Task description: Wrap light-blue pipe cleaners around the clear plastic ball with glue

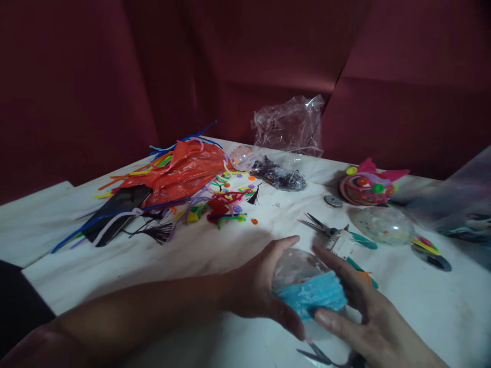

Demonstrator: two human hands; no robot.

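Observation:
My left hand (264, 286) and my right hand (356, 306) both grip a clear plastic ball (295, 268) near the table's front edge. A strip of fluffy blue pipe cleaner (314, 296) is wrapped around the ball's lower half. My left thumb and fingers cup its left side. My right fingers lie across its right side and over the blue strip. Part of the ball is hidden behind my fingers.
Green-handled pliers (337, 237) lie just behind the ball, scissors (318, 355) just below my hands. A second clear ball (381, 225), a decorated red ball (366, 186), a pile of pipe cleaners (222, 204), an orange bag (180, 171) and a clear bag (289, 125) lie farther back on the white table (153, 266).

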